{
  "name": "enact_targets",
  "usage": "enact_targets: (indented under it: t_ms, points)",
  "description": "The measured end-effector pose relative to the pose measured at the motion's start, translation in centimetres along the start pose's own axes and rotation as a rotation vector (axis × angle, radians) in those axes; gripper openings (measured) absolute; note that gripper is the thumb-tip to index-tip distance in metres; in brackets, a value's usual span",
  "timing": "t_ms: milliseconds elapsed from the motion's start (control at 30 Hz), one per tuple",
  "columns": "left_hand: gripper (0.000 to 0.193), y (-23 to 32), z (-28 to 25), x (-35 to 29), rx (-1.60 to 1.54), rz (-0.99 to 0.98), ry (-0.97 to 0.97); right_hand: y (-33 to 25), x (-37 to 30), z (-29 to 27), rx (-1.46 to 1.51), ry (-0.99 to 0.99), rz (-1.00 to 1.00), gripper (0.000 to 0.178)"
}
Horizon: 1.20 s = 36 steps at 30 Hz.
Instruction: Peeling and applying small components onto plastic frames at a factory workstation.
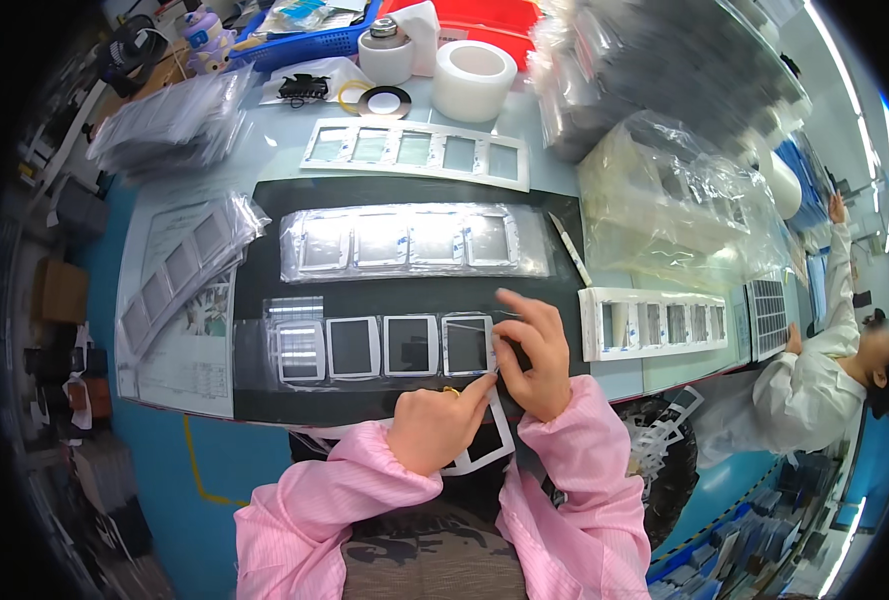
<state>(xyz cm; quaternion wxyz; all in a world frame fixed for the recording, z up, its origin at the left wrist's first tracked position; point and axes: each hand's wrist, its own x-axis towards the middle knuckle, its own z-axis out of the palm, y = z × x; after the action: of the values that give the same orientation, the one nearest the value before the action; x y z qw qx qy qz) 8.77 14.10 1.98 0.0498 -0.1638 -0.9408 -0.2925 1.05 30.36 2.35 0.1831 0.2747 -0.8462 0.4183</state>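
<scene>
On the black mat lies a clear film strip [354,349] with several white-bordered dark windows in a row. My right hand [532,355] is at the strip's right end, thumb and index finger pinched together by the last window's border, other fingers raised. What the pinch holds is too small to tell. My left hand [436,428] is closed just below that corner, its index fingertip close to my right thumb. From under it a white cut-out frame strip [499,440] hangs over the table's front edge; the left fingers seem to hold it, though their grip is partly hidden.
Beyond lies a stack of filmed frame strips [414,242], with a craft knife [568,248] to its right. White frame strips [654,322] are stacked at right, near a clear plastic bag [664,210]. A tape roll [474,80] stands behind. A co-worker [814,390] sits at right.
</scene>
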Motion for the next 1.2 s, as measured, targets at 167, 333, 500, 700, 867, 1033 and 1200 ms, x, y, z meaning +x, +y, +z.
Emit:
enact_targets:
  t_ms: [167, 333, 500, 700, 867, 1033, 1200]
  points:
    - [0.03, -0.1, -0.3, -0.2, -0.009, 0.048, 0.003, 0.7, -0.3, 0.3, 0.058, -0.02, 0.116, 0.021]
    - [0.037, -0.3, -1.7, -1.0, -0.06, -0.029, 0.029, 0.8, -0.5, 0.7, 0.071, -0.022, 0.185, 0.018]
    - [0.036, -0.9, -2.9, -0.6, 0.004, -0.182, 0.035, 1.0, -0.5, 0.9, 0.021, -0.033, 0.173, 0.015]
    - [0.038, -1.4, -2.6, 0.5, 0.027, -0.192, 0.027, 1.1, -0.6, 1.1, -0.012, -0.037, 0.186, 0.014]
    - [0.044, -1.8, -2.4, 1.5, 0.108, -0.17, 0.005, 1.0, -0.5, 1.0, -0.046, -0.033, 0.172, 0.014]
    - [0.04, -1.6, -2.7, 1.8, 0.079, -0.216, -0.039, 0.9, -0.5, 1.3, -0.205, -0.042, 0.093, 0.012]
    - [0.042, -1.5, -2.9, 1.8, 0.075, -0.215, -0.045, 0.5, -0.5, 0.6, -0.336, -0.049, 0.02, 0.021]
